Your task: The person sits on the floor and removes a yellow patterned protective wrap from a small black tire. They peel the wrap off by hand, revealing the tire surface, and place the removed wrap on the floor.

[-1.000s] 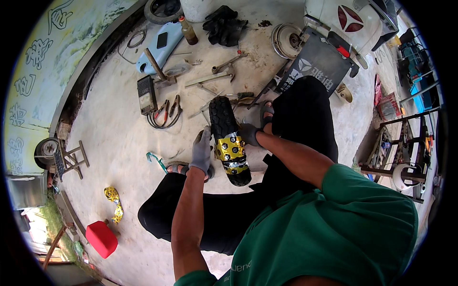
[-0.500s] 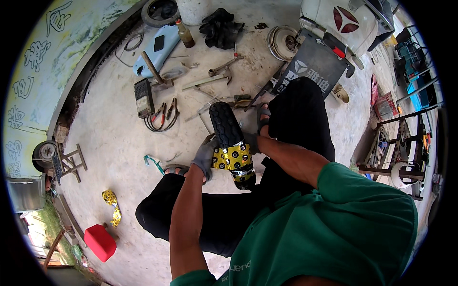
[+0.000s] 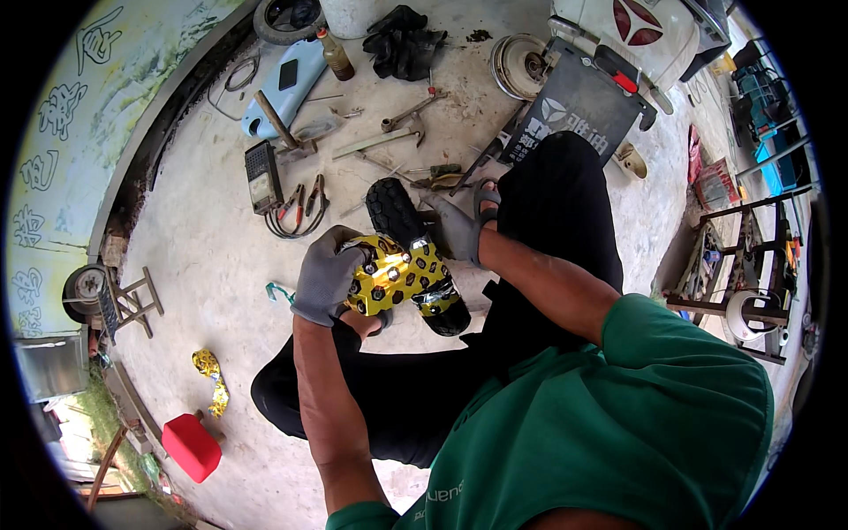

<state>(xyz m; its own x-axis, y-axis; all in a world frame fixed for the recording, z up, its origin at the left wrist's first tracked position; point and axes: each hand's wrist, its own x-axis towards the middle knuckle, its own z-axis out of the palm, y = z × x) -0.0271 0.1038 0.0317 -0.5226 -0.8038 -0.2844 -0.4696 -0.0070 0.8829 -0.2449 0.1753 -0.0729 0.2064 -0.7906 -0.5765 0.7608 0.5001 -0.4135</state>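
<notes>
A black treaded tire (image 3: pixel 395 210) stands between my legs, with yellow patterned wrapping film (image 3: pixel 385 276) around its near half. My left hand (image 3: pixel 325 276), in a grey glove, is closed on the film, which bulges out from the tire's left side. On the opposite side, my gloved right hand (image 3: pixel 455 231) grips the tire's edge; some of its fingertips are hidden. Shiny film still lies across the lower tread, and the bare black end of the tire shows below it.
Beyond the tire lie a hammer (image 3: pixel 378 144), a mallet (image 3: pixel 281 124) and a black device with clamp leads (image 3: pixel 263 178). A yellow film strip (image 3: pixel 210 380) and red stool (image 3: pixel 191 448) are at left. A scooter (image 3: pixel 609 26) stands far right.
My left hand has moved left and up, pulling the yellow film outward from the tire. My right hand has shifted up along the tire's side, and the tire leans further left.
</notes>
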